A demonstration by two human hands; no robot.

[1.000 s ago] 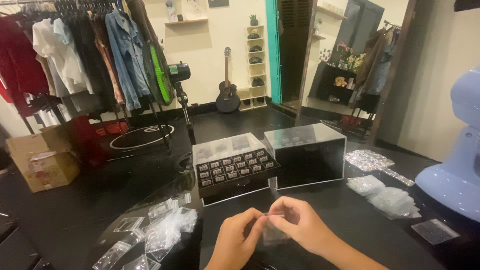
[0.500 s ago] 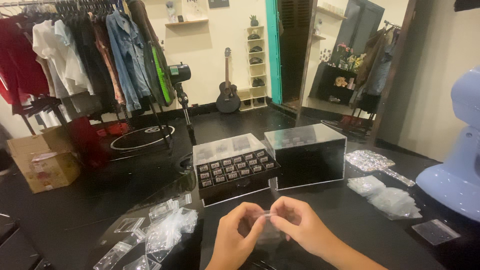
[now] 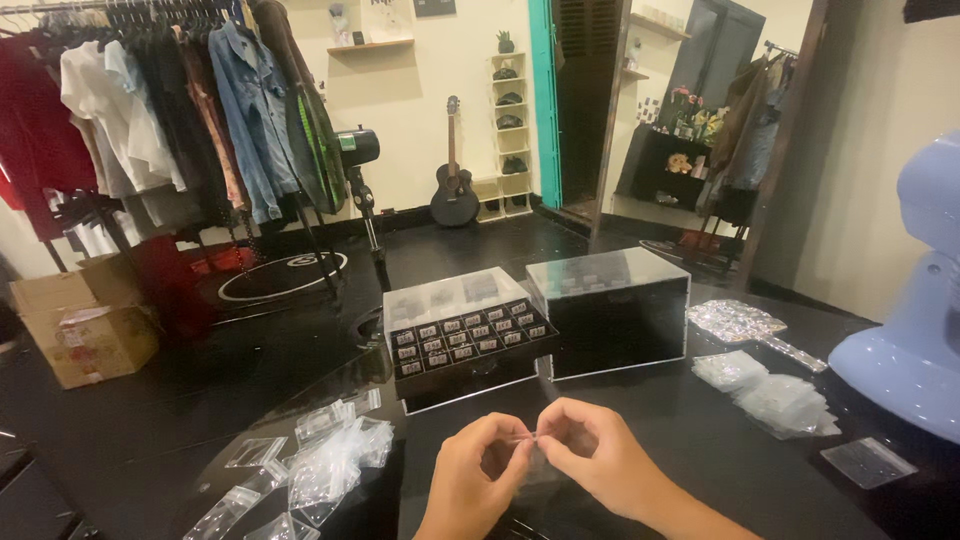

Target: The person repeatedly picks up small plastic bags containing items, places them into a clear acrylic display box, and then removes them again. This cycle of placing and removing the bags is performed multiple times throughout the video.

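mostly visible:
left hand [image 3: 478, 470]: fingertips pinched on small clear bag [image 3: 530, 452], wrist cut off by bottom edge
right hand [image 3: 590, 460]: pinching same bag's top edge, forearm cut off at bottom edge
small clear bag: between both hands over dark table [image 3: 720, 450], contents too faint to tell
tray of small labelled pieces [image 3: 468, 338]: just behind hands, details unreadable
pile of clear bags [image 3: 320, 465]: left, partly cropped

Small clear bag [image 3: 528, 448] btwn fingertips, contents too small to tell.
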